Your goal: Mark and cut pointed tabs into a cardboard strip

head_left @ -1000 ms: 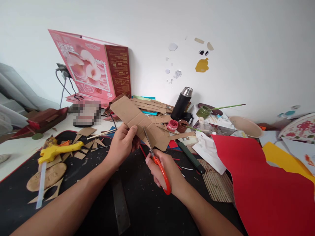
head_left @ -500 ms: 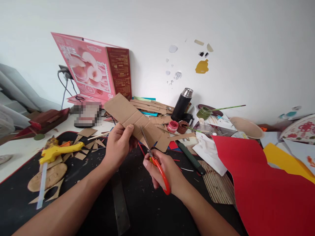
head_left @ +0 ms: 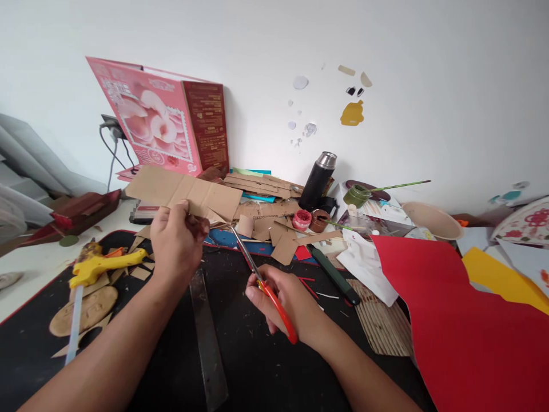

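Observation:
A creased strip of brown cardboard [head_left: 184, 191] is pinched along its lower edge by my left hand [head_left: 178, 240], and it hangs above the desk at left of centre. My right hand [head_left: 283, 297] grips red-handled scissors [head_left: 277, 309] by the loops. Their blades point up and to the left, nearly together, with the tips close to the cardboard's lower right corner; whether they touch it I cannot tell. Below my hands a metal ruler [head_left: 209, 343] lies on the black mat [head_left: 257, 366].
On the left lie a yellow glue gun [head_left: 94, 266] and cardboard scraps. A green utility knife [head_left: 334, 274], red paper [head_left: 463, 320] and corrugated cardboard [head_left: 381, 320] lie to the right. Behind stand paint jars [head_left: 302, 220], a black thermos [head_left: 318, 180] and a pink box [head_left: 158, 120].
My left hand has moved left with the cardboard, and the strip has turned closer to level. The scissor blades, earlier across the cardboard, now show beyond its corner and closer together.

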{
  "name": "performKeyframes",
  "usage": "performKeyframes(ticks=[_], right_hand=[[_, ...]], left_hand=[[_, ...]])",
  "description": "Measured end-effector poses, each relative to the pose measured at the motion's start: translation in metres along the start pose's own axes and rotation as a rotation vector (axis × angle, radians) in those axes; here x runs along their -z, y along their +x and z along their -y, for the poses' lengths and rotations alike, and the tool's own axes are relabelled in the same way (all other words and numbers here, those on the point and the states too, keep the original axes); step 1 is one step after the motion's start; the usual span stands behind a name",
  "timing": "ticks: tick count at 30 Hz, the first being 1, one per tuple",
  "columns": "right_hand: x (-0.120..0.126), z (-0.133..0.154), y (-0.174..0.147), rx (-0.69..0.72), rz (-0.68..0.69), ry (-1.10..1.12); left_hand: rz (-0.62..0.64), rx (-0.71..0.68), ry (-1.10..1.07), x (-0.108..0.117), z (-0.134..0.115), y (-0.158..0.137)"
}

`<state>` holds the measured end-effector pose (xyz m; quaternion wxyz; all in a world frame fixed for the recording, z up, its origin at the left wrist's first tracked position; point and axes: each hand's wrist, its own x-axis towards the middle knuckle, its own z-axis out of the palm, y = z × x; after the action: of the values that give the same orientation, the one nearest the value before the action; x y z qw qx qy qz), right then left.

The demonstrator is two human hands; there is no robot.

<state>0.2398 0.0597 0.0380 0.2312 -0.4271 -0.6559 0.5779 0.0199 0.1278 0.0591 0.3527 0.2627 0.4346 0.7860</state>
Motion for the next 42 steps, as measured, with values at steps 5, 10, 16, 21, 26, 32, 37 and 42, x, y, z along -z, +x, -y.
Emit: performKeyframes(ticks=[5,10,16,21,26,32,37,42], right_hand=[[0.001,0.000,0.000,0.010,-0.026,0.093],[0.003,-0.005,0.005,0.022,-0.124,0.220],[0.008,-0.003,0.010,0.054,-0.262,0.355],[0.012,0.004,0.008,0.095,-0.298,0.375],[0.010,0.004,0.006,0.116,-0.298,0.390],[0.010,0.001,0.007,0.135,-0.351,0.415],[0.013,-0.001,0.010,0.144,-0.418,0.482],[0.010,-0.002,0.009,0.121,-0.338,0.431]], left_hand=[[-0.100,-0.027,-0.097,0.004,-0.009,0.012],[-0.065,0.092,-0.116,0.002,-0.004,0.011],[0.366,0.324,0.056,-0.004,0.004,-0.013],[0.481,0.377,0.171,-0.004,0.006,-0.019],[0.513,0.349,0.214,-0.002,0.010,-0.018],[0.602,0.417,0.184,-0.003,0.012,-0.022],[0.744,0.438,0.110,-0.004,0.012,-0.025],[0.705,0.381,0.172,-0.005,0.016,-0.026]])
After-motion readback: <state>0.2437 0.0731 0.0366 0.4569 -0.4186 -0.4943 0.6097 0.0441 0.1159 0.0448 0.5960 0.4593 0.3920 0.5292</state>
